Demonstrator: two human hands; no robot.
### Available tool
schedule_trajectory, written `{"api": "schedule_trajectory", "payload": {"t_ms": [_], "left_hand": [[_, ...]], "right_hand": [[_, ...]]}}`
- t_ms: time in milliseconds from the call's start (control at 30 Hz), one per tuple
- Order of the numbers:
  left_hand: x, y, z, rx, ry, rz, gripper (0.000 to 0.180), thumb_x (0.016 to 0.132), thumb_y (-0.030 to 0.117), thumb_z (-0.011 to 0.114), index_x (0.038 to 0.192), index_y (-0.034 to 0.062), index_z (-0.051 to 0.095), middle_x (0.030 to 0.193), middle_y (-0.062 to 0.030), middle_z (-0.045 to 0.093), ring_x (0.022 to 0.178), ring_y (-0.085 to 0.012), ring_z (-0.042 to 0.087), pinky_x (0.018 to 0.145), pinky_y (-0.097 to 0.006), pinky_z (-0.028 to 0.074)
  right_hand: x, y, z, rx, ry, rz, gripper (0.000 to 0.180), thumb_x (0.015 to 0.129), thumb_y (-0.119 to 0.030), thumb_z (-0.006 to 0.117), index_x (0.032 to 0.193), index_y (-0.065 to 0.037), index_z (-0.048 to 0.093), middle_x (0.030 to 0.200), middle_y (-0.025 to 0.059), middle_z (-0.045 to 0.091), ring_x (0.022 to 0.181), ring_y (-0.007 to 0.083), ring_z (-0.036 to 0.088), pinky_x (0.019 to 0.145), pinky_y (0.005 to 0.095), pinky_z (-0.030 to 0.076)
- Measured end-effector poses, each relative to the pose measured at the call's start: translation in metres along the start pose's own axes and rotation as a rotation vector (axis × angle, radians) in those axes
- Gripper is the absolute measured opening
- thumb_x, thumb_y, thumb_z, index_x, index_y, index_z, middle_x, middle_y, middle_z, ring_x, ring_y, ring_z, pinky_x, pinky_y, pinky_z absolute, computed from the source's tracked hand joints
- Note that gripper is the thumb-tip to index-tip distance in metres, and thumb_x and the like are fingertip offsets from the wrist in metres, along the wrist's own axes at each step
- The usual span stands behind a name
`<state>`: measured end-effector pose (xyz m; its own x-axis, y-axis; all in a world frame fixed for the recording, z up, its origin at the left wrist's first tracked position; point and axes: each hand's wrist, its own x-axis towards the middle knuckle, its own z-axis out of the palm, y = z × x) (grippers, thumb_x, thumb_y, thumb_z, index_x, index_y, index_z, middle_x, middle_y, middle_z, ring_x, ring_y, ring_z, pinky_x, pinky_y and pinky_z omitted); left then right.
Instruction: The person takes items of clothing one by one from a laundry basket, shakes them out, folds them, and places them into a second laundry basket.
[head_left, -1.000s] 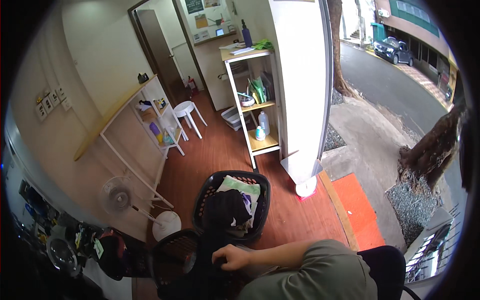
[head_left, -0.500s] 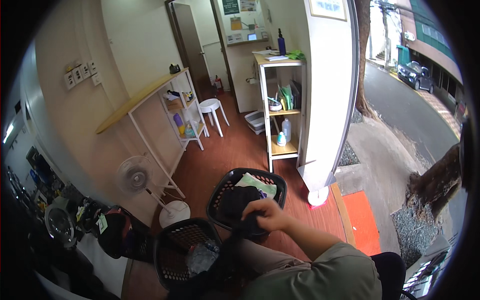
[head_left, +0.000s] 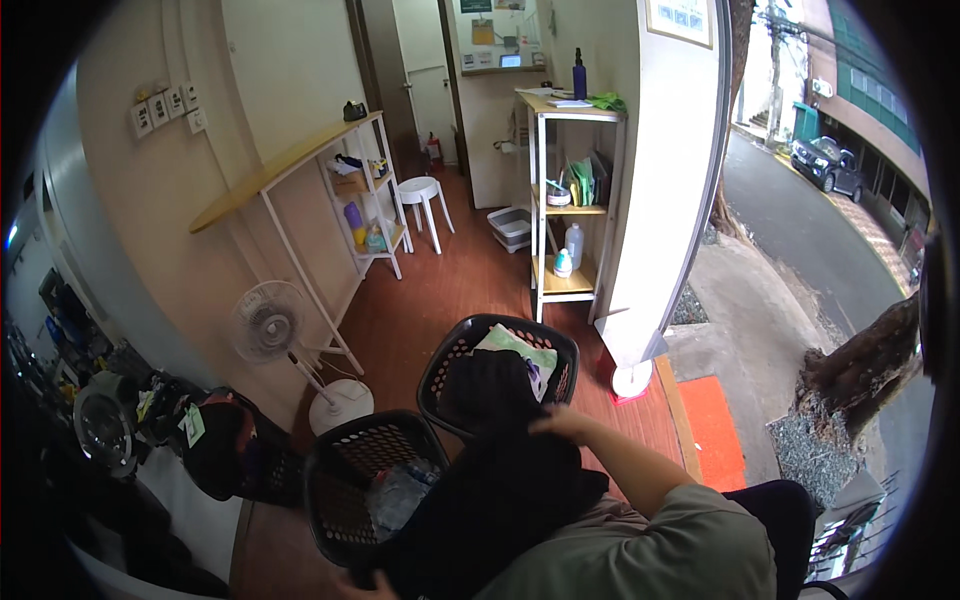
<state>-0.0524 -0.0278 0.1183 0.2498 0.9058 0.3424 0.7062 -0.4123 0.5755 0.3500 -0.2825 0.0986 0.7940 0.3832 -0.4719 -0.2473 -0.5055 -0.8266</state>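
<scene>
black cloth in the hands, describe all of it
The cloth is plain black, soft-looking, with an uneven outline. It spans from the right hand, which grips its right edge, to the left hand at its near left end, partly hiding the near basket. Its far end blends into dark laundry; contact there is unclear.

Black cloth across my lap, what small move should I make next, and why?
Perhaps ease your hands apart to smooth the black cloth: your right hand is at its upper right edge, your left hand near its lower left, and its right edge looks uneven.
</scene>
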Motion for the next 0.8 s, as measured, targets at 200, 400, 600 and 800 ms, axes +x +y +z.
{"api": "schedule_trajectory", "payload": {"t_ms": [200,400,600,800], "left_hand": [[-0.041,-0.028,0.042,-0.297,-0.263,-0.257,0.082,0.086,0.041,0.071,0.143,-0.0056,0.034,0.144,-0.0292,0.039,0.132,-0.0402,0.040,0.110,-0.045,0.033],[-0.036,-0.144,0.084,-0.632,-0.514,-0.620,0.081,0.097,0.049,0.054,0.151,-0.0006,0.022,0.151,-0.0208,0.036,0.136,-0.0366,0.037,0.113,-0.040,0.029],[-0.032,-0.226,0.065,-0.233,-0.726,0.111,0.037,0.091,0.024,0.058,0.116,-0.0002,0.046,0.109,-0.0099,0.053,0.099,-0.0235,0.051,0.087,-0.033,0.040],[-0.030,-0.206,0.015,-0.791,-0.534,-0.583,0.013,0.092,0.014,0.064,0.093,0.0019,0.062,0.084,-0.0026,0.061,0.078,-0.0139,0.058,0.070,-0.031,0.047]], "right_hand": [[-0.010,0.092,0.003,0.030,-0.156,0.344,0.049,0.084,-0.025,0.076,0.122,0.001,0.062,0.111,0.0144,0.069,0.099,0.0257,0.067,0.089,0.0416,0.054],[-0.003,0.097,-0.015,0.805,-0.088,0.309,0.039,0.091,-0.024,0.068,0.120,0.003,0.061,0.114,0.0177,0.068,0.105,0.0297,0.066,0.095,0.0476,0.052],[0.004,0.080,-0.013,0.540,-0.421,0.695,0.040,0.090,-0.024,0.069,0.122,-0.001,0.060,0.116,0.0119,0.068,0.106,0.0247,0.066,0.097,0.0438,0.051],[0.034,0.077,-0.027,0.526,-0.260,0.281,0.043,0.086,-0.018,0.073,0.122,0.002,0.059,0.113,0.0146,0.068,0.102,0.0264,0.067,0.094,0.0403,0.053]]}}
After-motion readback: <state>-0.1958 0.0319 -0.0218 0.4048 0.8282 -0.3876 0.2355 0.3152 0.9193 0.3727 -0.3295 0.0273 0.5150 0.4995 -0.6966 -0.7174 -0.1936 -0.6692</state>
